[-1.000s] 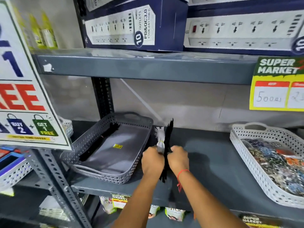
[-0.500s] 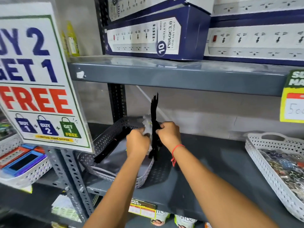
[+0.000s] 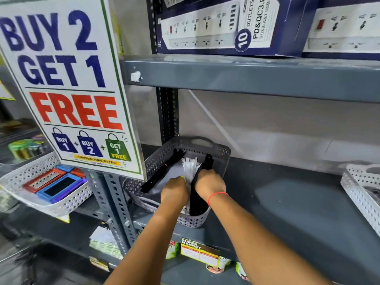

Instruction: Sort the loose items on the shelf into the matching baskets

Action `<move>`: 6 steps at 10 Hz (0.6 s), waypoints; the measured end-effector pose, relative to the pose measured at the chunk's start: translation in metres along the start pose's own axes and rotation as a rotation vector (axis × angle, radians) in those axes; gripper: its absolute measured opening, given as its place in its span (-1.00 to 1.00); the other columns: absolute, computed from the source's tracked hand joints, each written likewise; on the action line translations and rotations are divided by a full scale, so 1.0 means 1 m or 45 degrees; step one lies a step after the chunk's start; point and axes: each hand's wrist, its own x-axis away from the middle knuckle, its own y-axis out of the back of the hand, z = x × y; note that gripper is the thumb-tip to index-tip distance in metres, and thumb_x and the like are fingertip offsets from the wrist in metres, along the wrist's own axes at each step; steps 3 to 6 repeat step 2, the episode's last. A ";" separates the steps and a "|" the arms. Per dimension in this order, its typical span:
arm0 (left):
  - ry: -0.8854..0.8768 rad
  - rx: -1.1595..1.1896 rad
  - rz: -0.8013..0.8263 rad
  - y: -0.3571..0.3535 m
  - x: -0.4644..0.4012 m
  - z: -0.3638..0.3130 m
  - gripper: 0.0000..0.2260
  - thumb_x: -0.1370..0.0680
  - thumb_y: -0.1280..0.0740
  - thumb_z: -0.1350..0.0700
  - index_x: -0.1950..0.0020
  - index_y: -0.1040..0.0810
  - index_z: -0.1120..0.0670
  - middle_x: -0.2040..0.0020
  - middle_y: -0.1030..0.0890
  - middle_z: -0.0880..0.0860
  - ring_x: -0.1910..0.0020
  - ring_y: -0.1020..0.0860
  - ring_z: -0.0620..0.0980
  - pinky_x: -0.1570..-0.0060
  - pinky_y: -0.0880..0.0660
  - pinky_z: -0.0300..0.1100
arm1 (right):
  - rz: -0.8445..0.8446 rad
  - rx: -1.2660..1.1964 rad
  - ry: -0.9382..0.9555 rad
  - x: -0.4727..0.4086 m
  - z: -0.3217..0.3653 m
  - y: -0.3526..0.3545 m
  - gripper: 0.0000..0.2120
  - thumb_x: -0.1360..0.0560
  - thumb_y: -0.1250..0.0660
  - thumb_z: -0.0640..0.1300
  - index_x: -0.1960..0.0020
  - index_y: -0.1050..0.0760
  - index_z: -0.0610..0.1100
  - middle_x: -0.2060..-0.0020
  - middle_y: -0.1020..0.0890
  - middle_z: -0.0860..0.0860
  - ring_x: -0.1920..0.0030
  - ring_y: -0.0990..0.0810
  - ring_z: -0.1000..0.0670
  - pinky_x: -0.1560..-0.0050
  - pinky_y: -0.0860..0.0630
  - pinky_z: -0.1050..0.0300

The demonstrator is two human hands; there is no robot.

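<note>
A grey perforated basket (image 3: 162,155) sits on the dark grey shelf (image 3: 287,202), left of centre. Both my hands are inside it. My left hand (image 3: 174,192) is closed on a bundle of white cable ties (image 3: 190,166). My right hand (image 3: 209,185) is closed on a bundle of black cable ties (image 3: 197,202), which lies low along the basket's right side. Another black bundle (image 3: 162,173) lies along the basket's left wall.
A white basket (image 3: 357,194) stands at the right edge of the shelf. A "Buy 2 Get 1 Free" sign (image 3: 67,83) hangs at the left, with a white basket of coloured frames (image 3: 47,186) below it. Boxed power strips (image 3: 226,25) fill the upper shelf.
Both hands carried the white and black tie bundles from the open shelf leftward and down into the grey basket. The black bundle went from upright to lying low in the basket.
</note>
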 end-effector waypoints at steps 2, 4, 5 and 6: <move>0.006 -0.029 -0.155 0.007 0.020 -0.010 -0.75 -0.58 -0.14 0.27 -0.20 -0.51 0.28 -0.19 -0.59 0.25 -0.18 -0.57 0.20 -0.09 -0.52 -0.04 | -0.261 0.052 0.044 0.031 -0.010 0.024 -0.72 -0.54 -0.12 -0.28 -0.12 -0.54 -0.29 -0.12 -0.61 -0.26 -0.14 -0.58 -0.27 -0.04 -0.53 -0.03; 0.006 -0.029 -0.155 0.007 0.020 -0.010 -0.75 -0.58 -0.14 0.27 -0.20 -0.51 0.28 -0.19 -0.59 0.25 -0.18 -0.57 0.20 -0.09 -0.52 -0.04 | -0.261 0.052 0.044 0.031 -0.010 0.024 -0.72 -0.54 -0.12 -0.28 -0.12 -0.54 -0.29 -0.12 -0.61 -0.26 -0.14 -0.58 -0.27 -0.04 -0.53 -0.03; 0.006 -0.029 -0.155 0.007 0.020 -0.010 -0.75 -0.58 -0.14 0.27 -0.20 -0.51 0.28 -0.19 -0.59 0.25 -0.18 -0.57 0.20 -0.09 -0.52 -0.04 | -0.261 0.052 0.044 0.031 -0.010 0.024 -0.72 -0.54 -0.12 -0.28 -0.12 -0.54 -0.29 -0.12 -0.61 -0.26 -0.14 -0.58 -0.27 -0.04 -0.53 -0.03; 0.006 -0.029 -0.155 0.007 0.020 -0.010 -0.75 -0.58 -0.14 0.27 -0.20 -0.51 0.28 -0.19 -0.59 0.25 -0.18 -0.57 0.20 -0.09 -0.52 -0.04 | -0.261 0.052 0.044 0.031 -0.010 0.024 -0.72 -0.54 -0.12 -0.28 -0.12 -0.54 -0.29 -0.12 -0.61 -0.26 -0.14 -0.58 -0.27 -0.04 -0.53 -0.03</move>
